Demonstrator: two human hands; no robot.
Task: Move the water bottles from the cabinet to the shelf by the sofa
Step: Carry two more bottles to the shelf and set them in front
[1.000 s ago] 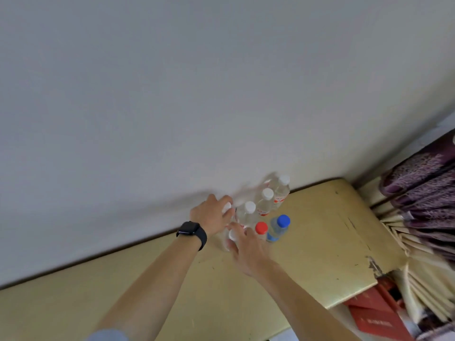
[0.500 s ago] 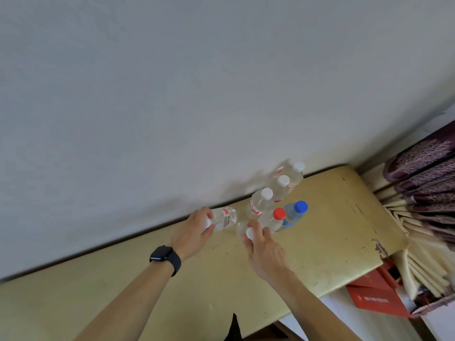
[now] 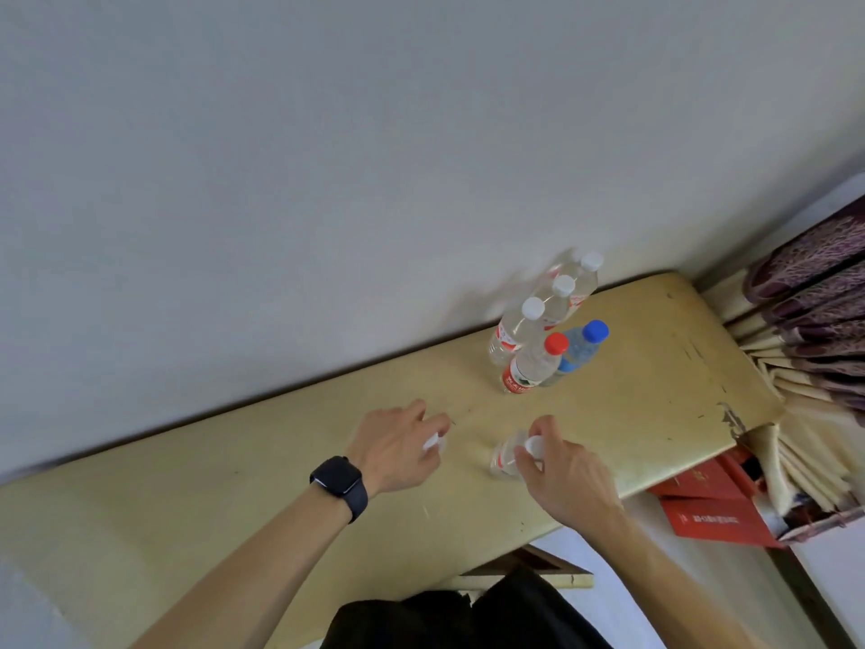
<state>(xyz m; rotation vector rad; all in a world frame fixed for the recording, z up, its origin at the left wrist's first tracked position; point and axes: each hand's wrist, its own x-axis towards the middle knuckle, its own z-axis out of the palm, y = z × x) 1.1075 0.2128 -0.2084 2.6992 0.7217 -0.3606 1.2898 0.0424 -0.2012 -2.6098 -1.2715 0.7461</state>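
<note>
Several water bottles stand grouped at the back of the yellow cabinet top, against the wall: three white-capped ones, a red-capped one and a blue-capped one. My left hand, with a black watch on the wrist, grips a white-capped bottle that is mostly hidden under the fingers. My right hand holds another white-capped bottle by its top. Both held bottles are in front of the group, over the cabinet top.
A plain grey wall rises behind the cabinet. To the right hang purple patterned and cream folded fabrics. Red booklets lie below the cabinet's right end. My dark clothing shows at the bottom.
Both hands have pulled back from the bottle group toward me, each carrying a white-capped bottle away from the wall. The other bottles stayed where they stood.
</note>
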